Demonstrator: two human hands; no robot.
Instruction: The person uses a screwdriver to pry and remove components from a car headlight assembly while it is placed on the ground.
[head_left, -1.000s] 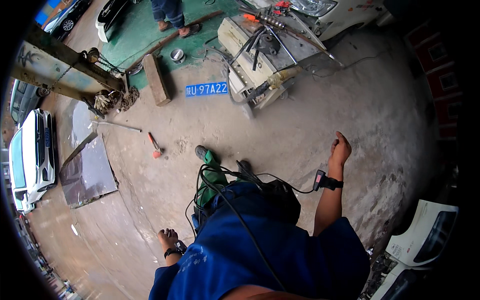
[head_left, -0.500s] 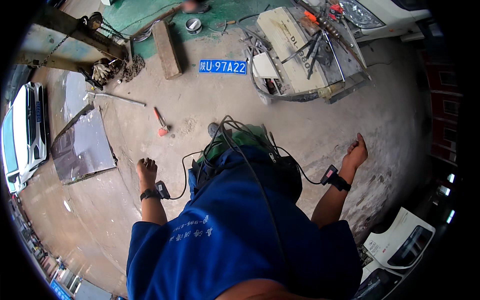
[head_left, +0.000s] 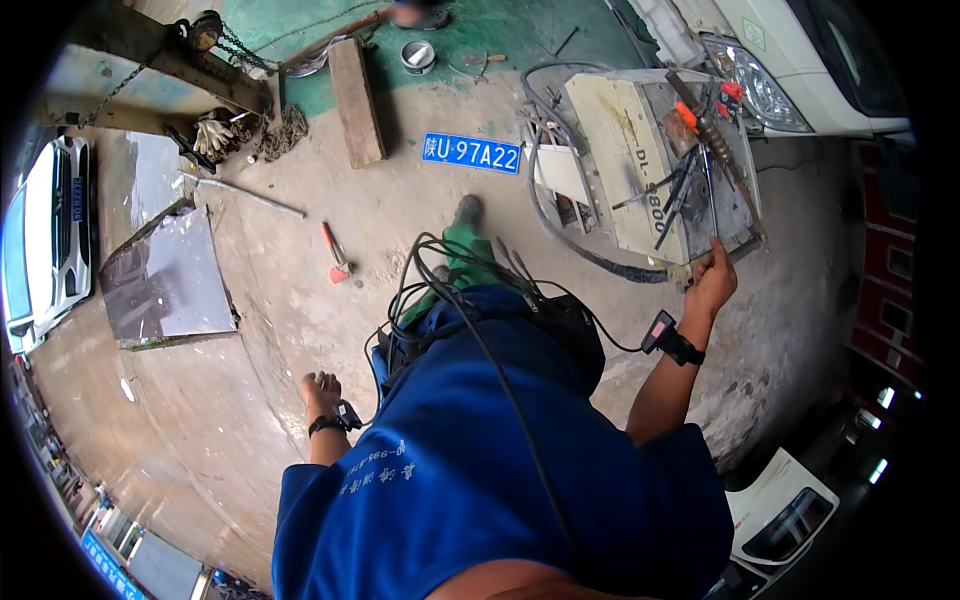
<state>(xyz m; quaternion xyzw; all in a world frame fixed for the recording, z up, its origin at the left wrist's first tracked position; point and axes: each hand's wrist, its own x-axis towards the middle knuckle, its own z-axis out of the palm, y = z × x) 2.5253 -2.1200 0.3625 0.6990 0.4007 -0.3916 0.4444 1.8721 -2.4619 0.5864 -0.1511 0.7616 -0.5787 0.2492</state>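
Note:
My left hand (head_left: 318, 392) hangs low at my side over the concrete floor, holding nothing, its fingers loosely bent and apart. At the near right corner of a beige box-shaped machine (head_left: 612, 140) is my right hand (head_left: 711, 285), its index finger stretched forward and the others bent. The fingertip overlaps the near end of a thin metal rod (head_left: 711, 190) lying on top; whether they touch I cannot tell. Around the rod lie several dark bars (head_left: 676, 200), a rusty threaded shaft (head_left: 712, 130) and an orange-handled tool (head_left: 686, 115). Both wrists carry strapped sensors.
A black hose (head_left: 548, 215) curves round the machine. On the floor are a blue number plate (head_left: 471, 153), a wooden beam (head_left: 358, 105), a red-handled hammer-like tool (head_left: 335, 255), a grey rod (head_left: 250, 197), a metal sheet (head_left: 170, 275) and a can (head_left: 418, 57). Cables loop at my waist.
The machine and floor things sit lower and more to the right in view. My right hand now reaches the machine's near corner. My left hand is lower and closer to my body.

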